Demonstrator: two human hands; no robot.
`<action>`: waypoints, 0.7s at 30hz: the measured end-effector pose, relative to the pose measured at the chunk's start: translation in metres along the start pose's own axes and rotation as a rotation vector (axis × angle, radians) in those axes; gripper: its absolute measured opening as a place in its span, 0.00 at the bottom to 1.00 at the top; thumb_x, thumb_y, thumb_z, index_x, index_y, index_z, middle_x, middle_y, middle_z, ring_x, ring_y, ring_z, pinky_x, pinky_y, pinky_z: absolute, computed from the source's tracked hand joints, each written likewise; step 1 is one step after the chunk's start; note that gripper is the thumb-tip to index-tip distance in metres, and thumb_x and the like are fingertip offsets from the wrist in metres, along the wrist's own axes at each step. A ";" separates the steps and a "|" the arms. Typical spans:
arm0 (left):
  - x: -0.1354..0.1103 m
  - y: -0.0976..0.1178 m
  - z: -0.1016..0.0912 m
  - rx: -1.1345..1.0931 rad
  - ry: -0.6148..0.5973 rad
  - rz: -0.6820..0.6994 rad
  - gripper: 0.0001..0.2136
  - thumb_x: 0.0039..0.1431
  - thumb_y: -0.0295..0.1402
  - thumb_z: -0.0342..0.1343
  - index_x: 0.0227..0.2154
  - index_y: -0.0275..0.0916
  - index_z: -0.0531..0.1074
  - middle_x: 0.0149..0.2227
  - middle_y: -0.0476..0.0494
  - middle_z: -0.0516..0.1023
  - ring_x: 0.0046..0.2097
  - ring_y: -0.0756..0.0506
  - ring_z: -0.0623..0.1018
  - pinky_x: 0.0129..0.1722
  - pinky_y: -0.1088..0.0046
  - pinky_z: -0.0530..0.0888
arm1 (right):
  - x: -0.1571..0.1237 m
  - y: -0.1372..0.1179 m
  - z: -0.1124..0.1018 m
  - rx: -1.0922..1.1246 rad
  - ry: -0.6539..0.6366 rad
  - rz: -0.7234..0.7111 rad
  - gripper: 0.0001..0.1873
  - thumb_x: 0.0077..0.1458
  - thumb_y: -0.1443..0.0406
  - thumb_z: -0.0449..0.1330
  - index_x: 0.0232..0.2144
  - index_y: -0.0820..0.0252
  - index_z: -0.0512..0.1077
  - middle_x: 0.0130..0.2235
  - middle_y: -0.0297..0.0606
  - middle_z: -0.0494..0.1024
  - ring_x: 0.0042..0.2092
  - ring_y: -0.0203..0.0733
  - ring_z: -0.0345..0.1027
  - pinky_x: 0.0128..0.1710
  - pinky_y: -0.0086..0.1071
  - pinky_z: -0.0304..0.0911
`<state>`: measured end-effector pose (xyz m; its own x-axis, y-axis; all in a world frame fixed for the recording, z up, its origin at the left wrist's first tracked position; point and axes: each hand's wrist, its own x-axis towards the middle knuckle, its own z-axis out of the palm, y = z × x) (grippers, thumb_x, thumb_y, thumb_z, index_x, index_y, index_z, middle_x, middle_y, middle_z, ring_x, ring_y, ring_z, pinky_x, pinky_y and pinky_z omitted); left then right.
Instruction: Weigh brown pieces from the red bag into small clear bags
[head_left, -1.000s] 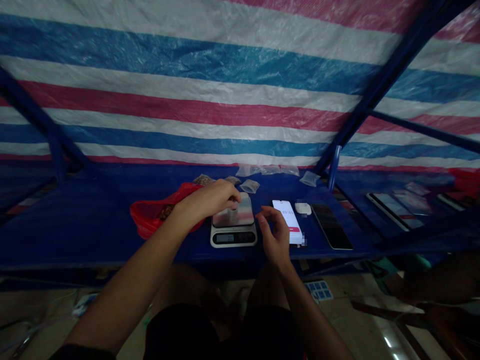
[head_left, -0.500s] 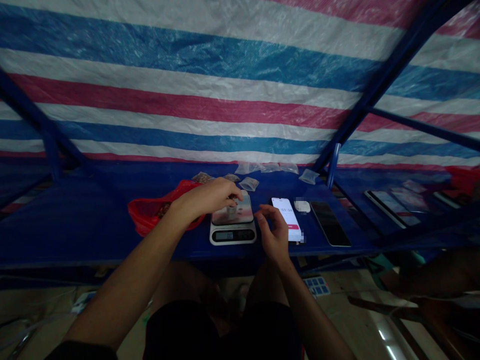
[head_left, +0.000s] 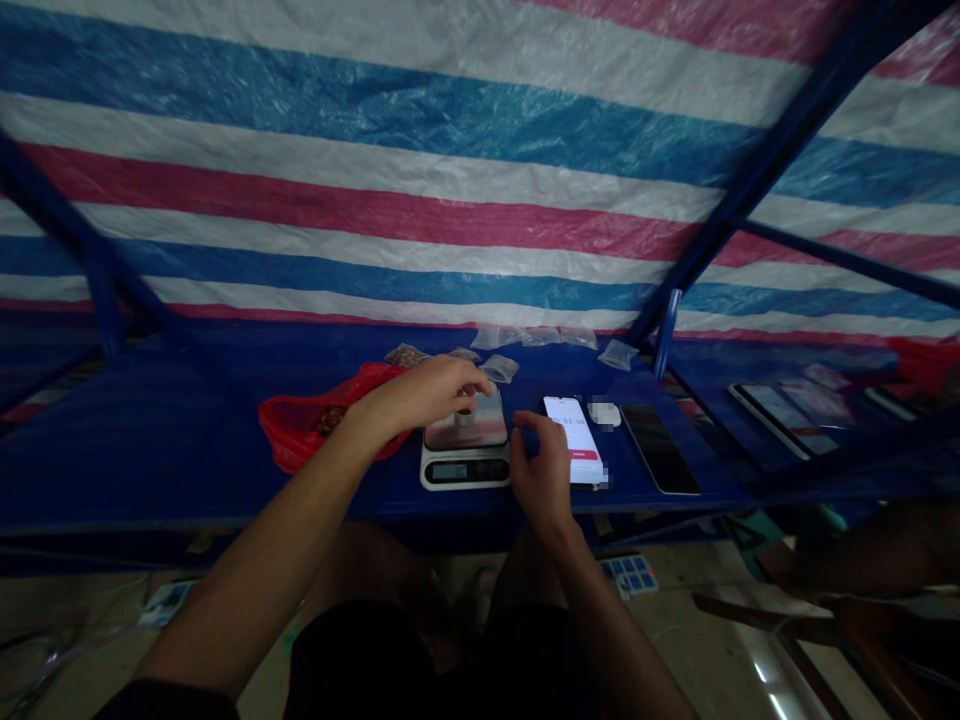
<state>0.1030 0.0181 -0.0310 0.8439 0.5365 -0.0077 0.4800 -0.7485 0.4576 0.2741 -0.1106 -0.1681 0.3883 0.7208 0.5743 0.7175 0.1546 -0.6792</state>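
Observation:
A small kitchen scale (head_left: 431, 456) with a metal plate and a lit display stands at the middle of the blue table. On its plate is a small pale cup (head_left: 464, 418), with something dark visible at its mouth. My left hand (head_left: 448, 384) hovers over the cup, its fingers bent downward and apart, with nothing seen between them. To the left, partly behind my left forearm, a red plastic bag (head_left: 289, 425) lies open with brown bits (head_left: 328, 420) inside. My right hand (head_left: 541, 468) is open beside the scale's right edge, fingers curved and thumb apart, overlapping the phone's left side.
The lit phone (head_left: 581, 435) shows a timer. Beyond it lie a white case (head_left: 604, 413) and a dark phone (head_left: 660, 450). Small clear bags (head_left: 499, 369) lie behind the scale; one bag (head_left: 405, 355) holds brown bits. Blue frame bars (head_left: 694, 245) and striped sheeting (head_left: 420, 215) enclose the back.
My left fingers have loosened over the cup; brown bits seen at them before no longer show there. My right hand has shifted slightly left and down, nearer the scale.

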 end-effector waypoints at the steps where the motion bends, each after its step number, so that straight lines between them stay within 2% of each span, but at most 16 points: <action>1: -0.001 0.000 0.000 -0.007 0.015 0.008 0.14 0.65 0.26 0.58 0.50 0.42 0.82 0.52 0.42 0.85 0.53 0.42 0.81 0.56 0.68 0.73 | 0.000 0.000 -0.001 -0.053 -0.024 -0.027 0.12 0.65 0.66 0.56 0.47 0.56 0.76 0.46 0.47 0.82 0.50 0.54 0.72 0.52 0.49 0.66; 5: -0.014 -0.003 -0.004 -0.005 0.107 0.037 0.13 0.70 0.32 0.55 0.50 0.43 0.82 0.53 0.43 0.84 0.54 0.42 0.81 0.58 0.66 0.71 | 0.007 0.001 -0.009 -0.241 -0.099 -0.040 0.15 0.65 0.68 0.55 0.51 0.57 0.77 0.49 0.49 0.83 0.51 0.58 0.72 0.50 0.49 0.63; 9: -0.042 -0.008 -0.015 0.011 0.195 -0.023 0.13 0.70 0.37 0.53 0.49 0.43 0.82 0.52 0.45 0.84 0.53 0.42 0.80 0.56 0.66 0.72 | 0.020 0.000 -0.017 -0.460 -0.236 -0.058 0.14 0.63 0.70 0.59 0.49 0.56 0.79 0.43 0.48 0.85 0.46 0.58 0.74 0.46 0.47 0.59; 11: -0.061 -0.016 -0.021 -0.027 0.135 -0.145 0.13 0.69 0.37 0.54 0.45 0.42 0.82 0.47 0.46 0.86 0.46 0.43 0.82 0.47 0.70 0.74 | 0.027 -0.002 -0.019 -0.536 -0.297 -0.093 0.12 0.61 0.71 0.60 0.44 0.54 0.80 0.39 0.46 0.86 0.43 0.56 0.74 0.44 0.45 0.57; 13: -0.080 -0.030 -0.024 -0.052 -0.002 -0.275 0.12 0.68 0.36 0.53 0.40 0.41 0.82 0.40 0.47 0.86 0.38 0.45 0.82 0.38 0.72 0.73 | 0.034 -0.006 -0.022 -0.577 -0.330 -0.129 0.12 0.61 0.73 0.60 0.40 0.53 0.80 0.38 0.44 0.86 0.42 0.56 0.75 0.43 0.44 0.56; 15: -0.094 -0.047 -0.023 -0.017 -0.038 -0.424 0.11 0.65 0.32 0.54 0.39 0.38 0.82 0.39 0.46 0.86 0.37 0.45 0.81 0.37 0.72 0.72 | 0.041 -0.010 -0.025 -0.574 -0.322 -0.136 0.11 0.61 0.72 0.60 0.39 0.54 0.80 0.38 0.45 0.86 0.42 0.56 0.75 0.43 0.44 0.55; 17: -0.102 -0.064 -0.017 0.019 -0.013 -0.509 0.10 0.61 0.28 0.57 0.41 0.35 0.82 0.41 0.44 0.87 0.39 0.44 0.82 0.40 0.71 0.73 | 0.049 -0.015 -0.025 -0.496 -0.284 -0.129 0.10 0.62 0.71 0.60 0.40 0.55 0.80 0.39 0.45 0.86 0.43 0.56 0.75 0.43 0.44 0.56; 21: -0.098 -0.083 -0.001 0.063 -0.053 -0.486 0.16 0.56 0.27 0.63 0.48 0.37 0.81 0.49 0.40 0.86 0.48 0.41 0.83 0.46 0.71 0.75 | 0.062 -0.035 -0.015 -0.269 -0.274 -0.206 0.09 0.64 0.68 0.61 0.42 0.54 0.80 0.44 0.40 0.87 0.45 0.53 0.75 0.43 0.42 0.58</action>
<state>-0.0194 0.0283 -0.0679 0.5288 0.8102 -0.2528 0.8334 -0.4393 0.3354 0.2818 -0.0813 -0.1017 0.0793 0.8518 0.5178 0.9030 0.1587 -0.3993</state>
